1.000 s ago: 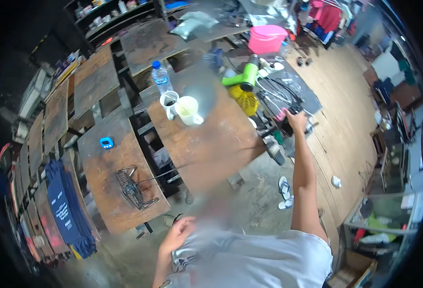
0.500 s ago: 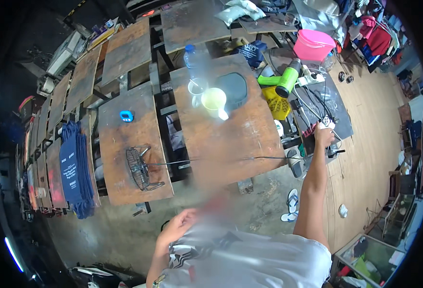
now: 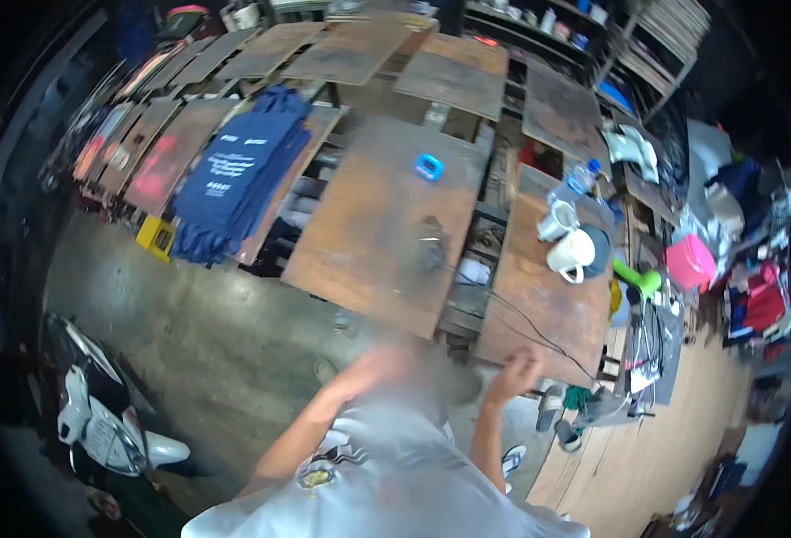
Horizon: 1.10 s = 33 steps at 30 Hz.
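Observation:
My left hand [image 3: 379, 366] is in front of my body, short of the middle board's front edge; a blurred patch in the picture covers its fingers. Over the front edge of the right wooden board [image 3: 525, 309] is my right hand [image 3: 514, 377], its bent fingers smeared by motion. I see nothing in it. A small wire-caged heater or fan [image 3: 431, 247], partly blurred, stands on the middle board [image 3: 360, 224]. Its black cable [image 3: 539, 334] runs across the right board, close to my right hand. Behind the heater or fan sits a blue digital timer [image 3: 429, 167].
The right board carries a white mug [image 3: 570, 257], a clear cup [image 3: 557, 221] and a water bottle [image 3: 577, 181]. A green hair dryer [image 3: 638, 280] and pink tub [image 3: 690, 262] lie beyond. Navy printed fabric [image 3: 234, 170] is stacked at left; a scooter [image 3: 108, 430] stands front left.
My right hand has left the white power strip on the right-hand table and come back toward my body. The view has swung left, bringing the scooter and more of the fabric stack into sight.

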Each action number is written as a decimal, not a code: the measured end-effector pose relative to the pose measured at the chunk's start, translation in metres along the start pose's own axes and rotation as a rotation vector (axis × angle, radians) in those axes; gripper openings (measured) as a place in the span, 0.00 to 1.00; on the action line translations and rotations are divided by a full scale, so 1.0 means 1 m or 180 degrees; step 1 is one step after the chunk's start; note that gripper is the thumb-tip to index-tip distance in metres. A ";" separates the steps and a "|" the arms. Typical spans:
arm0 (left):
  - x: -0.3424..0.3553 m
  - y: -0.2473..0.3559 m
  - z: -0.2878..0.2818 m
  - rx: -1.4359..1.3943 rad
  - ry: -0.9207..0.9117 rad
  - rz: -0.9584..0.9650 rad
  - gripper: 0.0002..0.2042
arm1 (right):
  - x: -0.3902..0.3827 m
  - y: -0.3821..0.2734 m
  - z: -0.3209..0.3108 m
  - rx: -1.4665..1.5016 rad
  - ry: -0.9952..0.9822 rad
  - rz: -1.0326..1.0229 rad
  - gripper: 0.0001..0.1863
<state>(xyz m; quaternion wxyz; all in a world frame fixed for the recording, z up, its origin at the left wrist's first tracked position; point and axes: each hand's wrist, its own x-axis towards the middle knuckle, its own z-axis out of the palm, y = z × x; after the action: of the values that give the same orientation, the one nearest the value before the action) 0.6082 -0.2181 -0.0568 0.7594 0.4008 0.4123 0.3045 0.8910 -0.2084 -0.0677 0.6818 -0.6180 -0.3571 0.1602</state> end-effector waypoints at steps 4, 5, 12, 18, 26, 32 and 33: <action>-0.044 0.013 -0.083 0.0271 0.0118 0.0944 0.23 | -0.117 -0.107 0.111 0.1103 -0.2808 0.1030 0.12; -0.054 0.024 -0.093 0.0224 -0.0012 0.0876 0.25 | -0.131 -0.120 0.126 0.1431 -0.3220 0.1146 0.14; -0.090 -0.128 -0.264 -0.0285 -0.0316 0.0989 0.26 | -0.240 -0.141 0.264 0.2718 -0.4982 0.2597 0.28; -0.154 -0.079 -0.292 -0.0241 0.1691 0.0983 0.33 | -0.317 -0.162 0.354 0.2647 -0.4908 0.2977 0.29; -0.162 -0.039 -0.370 0.0518 0.2186 0.1684 0.23 | -0.362 -0.155 0.456 0.2800 -0.5494 0.3700 0.38; -0.215 0.112 -0.445 0.1471 0.2681 0.0861 0.11 | -0.395 -0.167 0.576 0.2522 -0.5719 0.3974 0.39; -0.225 0.137 -0.462 0.1648 0.2633 0.0482 0.12 | -0.402 -0.168 0.600 0.2796 -0.5839 0.4260 0.38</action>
<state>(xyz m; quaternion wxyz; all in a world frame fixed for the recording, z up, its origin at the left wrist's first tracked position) 0.0815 -0.1641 -0.0096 0.3832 0.4507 0.7110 0.3800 0.1643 -0.0677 -0.0347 0.1102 -0.0541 -0.2326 0.9648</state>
